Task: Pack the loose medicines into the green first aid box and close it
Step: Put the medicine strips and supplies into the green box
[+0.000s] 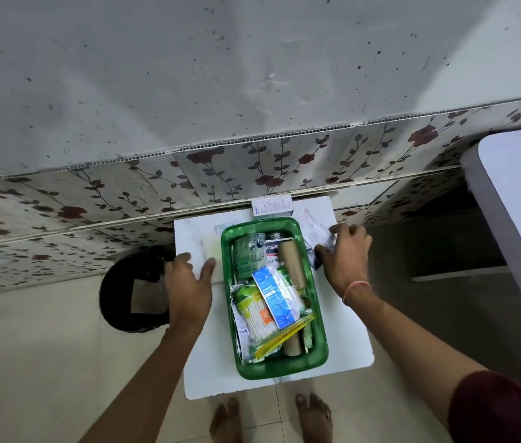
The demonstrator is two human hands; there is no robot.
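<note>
Clearly mid-packing: the right hand (345, 254) closes its grip on loose medicine strips (315, 231) right of the open green first aid box (318, 318) at centre frame, the left hand (188, 282) lies released flat on the white table (342, 340), and next comes dropping those strips inside.

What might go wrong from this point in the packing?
The green box is already heaped; the blue blister strip rides high, so a lid may not seat. The white carton sits at the table's far edge and could be forgotten or knocked off. The right hand grips several loose packets; one might slip.
</note>
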